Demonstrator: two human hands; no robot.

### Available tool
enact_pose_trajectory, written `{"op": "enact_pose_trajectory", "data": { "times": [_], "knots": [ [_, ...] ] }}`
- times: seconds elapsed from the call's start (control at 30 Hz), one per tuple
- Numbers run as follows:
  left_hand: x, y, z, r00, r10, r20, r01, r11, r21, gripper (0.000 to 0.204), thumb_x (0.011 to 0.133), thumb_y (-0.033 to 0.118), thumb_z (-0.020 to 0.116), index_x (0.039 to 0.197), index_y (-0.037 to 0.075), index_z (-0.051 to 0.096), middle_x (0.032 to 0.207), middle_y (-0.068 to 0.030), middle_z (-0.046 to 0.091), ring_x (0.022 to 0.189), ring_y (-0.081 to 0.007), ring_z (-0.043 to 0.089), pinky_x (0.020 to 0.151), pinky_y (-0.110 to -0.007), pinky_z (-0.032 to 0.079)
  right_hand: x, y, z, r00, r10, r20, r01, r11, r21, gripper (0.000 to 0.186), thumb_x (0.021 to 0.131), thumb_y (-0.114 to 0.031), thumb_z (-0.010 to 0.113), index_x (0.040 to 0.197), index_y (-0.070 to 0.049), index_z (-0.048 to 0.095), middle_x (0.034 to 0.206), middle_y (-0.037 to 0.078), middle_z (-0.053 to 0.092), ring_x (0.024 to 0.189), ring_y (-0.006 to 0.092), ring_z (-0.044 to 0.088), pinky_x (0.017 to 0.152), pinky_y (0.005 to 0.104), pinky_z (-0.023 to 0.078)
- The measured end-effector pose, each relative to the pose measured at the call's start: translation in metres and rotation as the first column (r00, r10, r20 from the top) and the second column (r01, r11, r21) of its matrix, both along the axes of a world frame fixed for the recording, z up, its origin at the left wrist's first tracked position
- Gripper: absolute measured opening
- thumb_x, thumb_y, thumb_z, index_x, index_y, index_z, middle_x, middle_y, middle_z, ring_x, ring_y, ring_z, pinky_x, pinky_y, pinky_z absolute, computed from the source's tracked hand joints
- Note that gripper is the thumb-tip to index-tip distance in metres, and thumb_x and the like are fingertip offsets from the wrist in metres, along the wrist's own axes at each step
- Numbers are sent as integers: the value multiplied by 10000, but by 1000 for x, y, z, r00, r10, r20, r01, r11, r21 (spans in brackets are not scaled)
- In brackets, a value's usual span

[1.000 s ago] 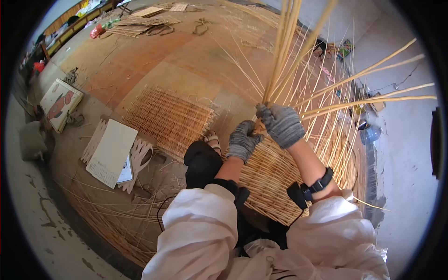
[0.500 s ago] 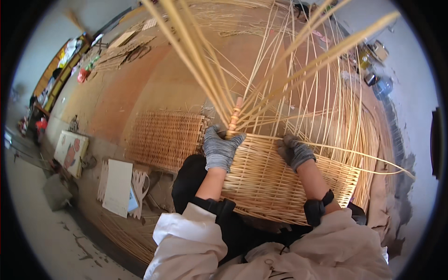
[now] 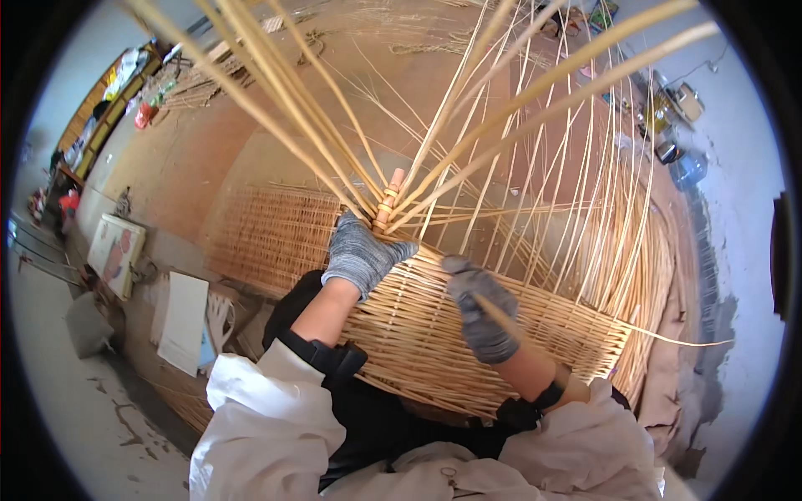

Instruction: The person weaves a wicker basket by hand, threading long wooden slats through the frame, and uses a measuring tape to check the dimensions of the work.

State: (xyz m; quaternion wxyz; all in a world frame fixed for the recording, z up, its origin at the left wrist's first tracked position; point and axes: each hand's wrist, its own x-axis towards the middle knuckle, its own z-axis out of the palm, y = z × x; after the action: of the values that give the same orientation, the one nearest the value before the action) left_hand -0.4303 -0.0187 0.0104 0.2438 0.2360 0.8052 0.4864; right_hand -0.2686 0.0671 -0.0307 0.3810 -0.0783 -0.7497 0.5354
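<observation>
Clamps far-left corner of woven panel (image 3: 418, 324) with left hand (image 3: 359, 255), nearer ringed peg (image 3: 388, 200) | stretches right from grip — lengthwise far-left to near-right | right hand (image 3: 480, 327) over panel — cannot tell if closed

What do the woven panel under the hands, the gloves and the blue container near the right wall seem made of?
Woven panel: probably peeled willow or similar rods, smooth, slightly glossy; round strands interlace.
Gloves: seemingly knitted fabric, matt; grey flecked texture.
Blue container: likely plastic, perhaps glass; looks see-through.
</observation>
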Motion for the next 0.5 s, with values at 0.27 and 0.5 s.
{"op": "enact_pose_trajectory", "data": {
  "times": [0.27,0.5],
  "knots": [
    [-32,-15,-50,990,-105,91,81,967,241,813,546,120,768,1186,-15,285,1123,-124,468,1013,-198,466,874,-275,382,-45,33,16,939,200,279,-105,942,-320,146,810,-165,498,873,-37,526,811,95,579,676,178,573,522,259,472],
    [-12,2,-41,969,89,231,-135,972,190,680,616,19,693,1173,-13,305,1106,-132,474,990,-217,492,876,-285,397,-126,129,17,596,159,788,-365,927,90,270,816,-239,455,992,-44,519,916,150,575,800,238,573,596,301,470]
  ]
}}
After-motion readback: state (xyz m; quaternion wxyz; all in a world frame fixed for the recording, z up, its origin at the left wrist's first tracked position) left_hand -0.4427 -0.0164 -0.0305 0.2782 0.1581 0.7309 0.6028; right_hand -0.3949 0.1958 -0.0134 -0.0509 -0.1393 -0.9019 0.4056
